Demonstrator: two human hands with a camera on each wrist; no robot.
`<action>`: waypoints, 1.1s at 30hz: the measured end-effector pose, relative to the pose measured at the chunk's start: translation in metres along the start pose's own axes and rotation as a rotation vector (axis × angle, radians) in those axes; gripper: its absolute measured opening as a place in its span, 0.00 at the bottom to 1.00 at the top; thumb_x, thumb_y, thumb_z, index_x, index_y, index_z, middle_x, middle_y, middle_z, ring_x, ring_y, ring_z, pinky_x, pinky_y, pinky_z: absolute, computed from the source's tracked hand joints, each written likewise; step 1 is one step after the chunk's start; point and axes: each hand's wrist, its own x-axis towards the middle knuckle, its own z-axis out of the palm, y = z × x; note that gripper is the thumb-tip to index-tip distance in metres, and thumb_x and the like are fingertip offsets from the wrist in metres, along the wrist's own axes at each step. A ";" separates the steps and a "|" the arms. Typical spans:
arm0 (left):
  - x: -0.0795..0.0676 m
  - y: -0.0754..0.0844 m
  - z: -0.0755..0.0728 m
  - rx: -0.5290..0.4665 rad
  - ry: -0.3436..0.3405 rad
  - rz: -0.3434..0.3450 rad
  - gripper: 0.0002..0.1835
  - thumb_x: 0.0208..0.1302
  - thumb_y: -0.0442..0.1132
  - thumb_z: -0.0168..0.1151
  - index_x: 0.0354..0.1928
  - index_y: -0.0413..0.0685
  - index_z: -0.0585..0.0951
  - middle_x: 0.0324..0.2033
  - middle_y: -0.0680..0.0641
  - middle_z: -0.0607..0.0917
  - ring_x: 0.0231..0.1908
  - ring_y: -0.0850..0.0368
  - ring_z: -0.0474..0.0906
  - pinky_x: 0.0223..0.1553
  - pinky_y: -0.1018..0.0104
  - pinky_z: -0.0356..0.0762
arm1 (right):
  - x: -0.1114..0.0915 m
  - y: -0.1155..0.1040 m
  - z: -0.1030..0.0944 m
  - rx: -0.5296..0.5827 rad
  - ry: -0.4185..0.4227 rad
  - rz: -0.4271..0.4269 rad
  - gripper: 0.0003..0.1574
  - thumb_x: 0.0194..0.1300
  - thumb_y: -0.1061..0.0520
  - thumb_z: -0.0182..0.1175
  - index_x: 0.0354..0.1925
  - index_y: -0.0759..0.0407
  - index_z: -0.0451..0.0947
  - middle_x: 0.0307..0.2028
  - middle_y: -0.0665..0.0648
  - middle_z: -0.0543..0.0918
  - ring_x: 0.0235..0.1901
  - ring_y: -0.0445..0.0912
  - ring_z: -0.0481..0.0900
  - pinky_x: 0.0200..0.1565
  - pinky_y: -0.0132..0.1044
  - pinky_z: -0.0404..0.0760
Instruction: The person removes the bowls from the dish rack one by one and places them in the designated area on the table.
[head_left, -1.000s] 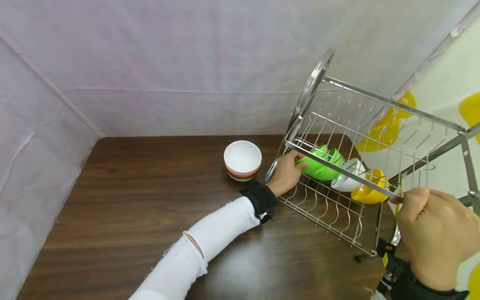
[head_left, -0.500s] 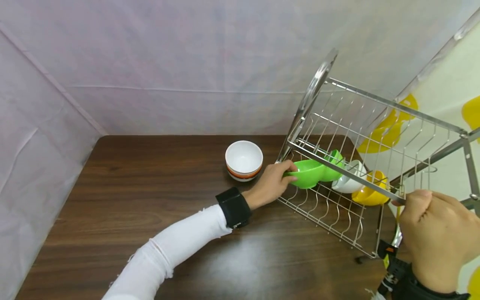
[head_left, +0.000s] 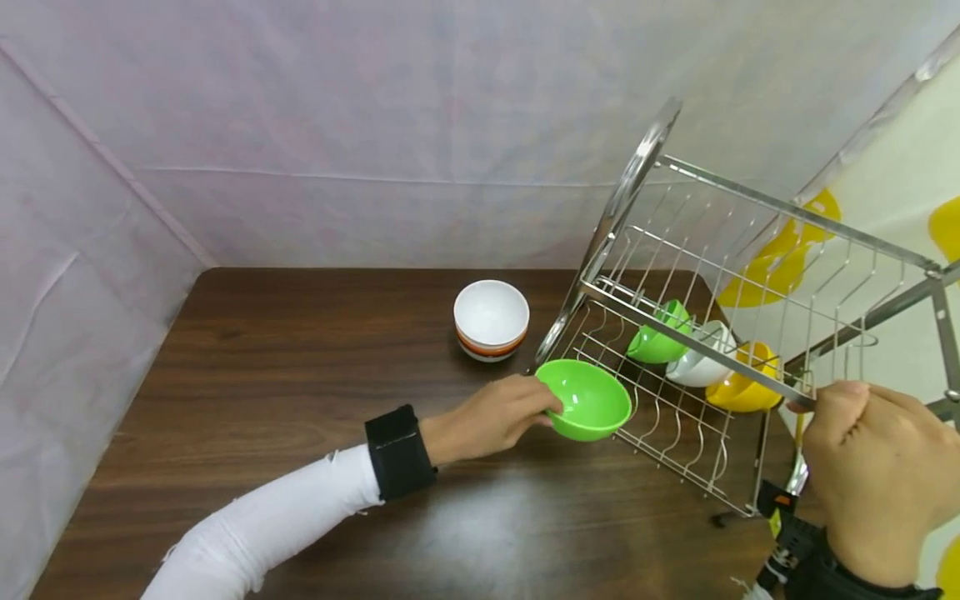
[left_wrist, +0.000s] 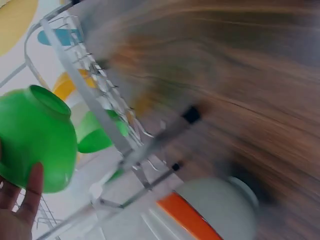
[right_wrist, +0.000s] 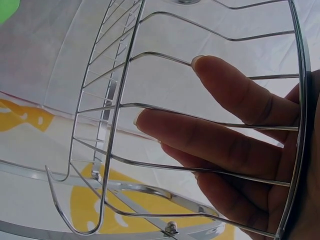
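My left hand (head_left: 495, 417) pinches the rim of a green bowl (head_left: 588, 400), fingers and thumb on its left side. The bowl is in the air in front of the lower tier of a metal dish rack (head_left: 632, 179), its hollow facing up. In the left wrist view, the green bowl (left_wrist: 37, 135) shows its outside and foot ring. My right hand (head_left: 885, 475) grips the front rail of the rack's upper tier. The right wrist view has its fingers (right_wrist: 210, 140) reaching beneath the upper wires. Another green bowl (head_left: 656, 343), a white bowl (head_left: 693, 365) and a yellow bowl (head_left: 738, 390) lean in the lower tier.
A stack of bowls (head_left: 491, 317), white on top with an orange band below, stands left of the rack on the brown wooden table (head_left: 262, 375). Pale cloth (head_left: 337, 125) hangs behind the table. A yellow-patterned sheet is at the right.
The left hand has drawn one green bowl out of the rack's lower tier, moving it left and toward me. The bowl has tilted to face upward. The right hand keeps its grip on the rail.
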 end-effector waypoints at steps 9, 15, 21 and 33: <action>-0.048 -0.006 -0.021 0.163 -0.101 0.132 0.10 0.56 0.28 0.66 0.38 0.47 0.80 0.36 0.54 0.82 0.43 0.59 0.77 0.51 0.70 0.71 | 0.000 -0.001 0.001 0.005 0.023 -0.015 0.35 0.66 0.55 0.38 0.07 0.70 0.67 0.23 0.70 0.80 0.18 0.66 0.71 0.14 0.41 0.49; -0.074 -0.017 -0.027 0.206 -0.126 0.115 0.11 0.55 0.26 0.64 0.38 0.48 0.81 0.36 0.54 0.83 0.42 0.59 0.77 0.50 0.68 0.72 | 0.001 -0.001 -0.001 0.006 -0.014 0.017 0.35 0.67 0.54 0.37 0.08 0.70 0.69 0.24 0.72 0.80 0.23 0.68 0.74 0.18 0.51 0.55; -0.089 -0.025 -0.028 0.263 -0.156 0.091 0.10 0.55 0.26 0.63 0.35 0.48 0.81 0.33 0.54 0.83 0.38 0.58 0.77 0.44 0.66 0.73 | 0.001 -0.003 -0.004 -0.014 -0.045 -0.007 0.36 0.68 0.55 0.36 0.10 0.70 0.73 0.24 0.70 0.81 0.19 0.66 0.73 0.14 0.40 0.51; -0.094 -0.032 -0.025 0.256 -0.199 -0.013 0.14 0.46 0.19 0.60 0.29 0.46 0.78 0.26 0.54 0.83 0.33 0.59 0.78 0.40 0.66 0.76 | 0.000 -0.002 -0.001 -0.021 -0.002 0.026 0.34 0.65 0.53 0.36 0.05 0.66 0.62 0.20 0.69 0.77 0.14 0.67 0.66 0.14 0.41 0.46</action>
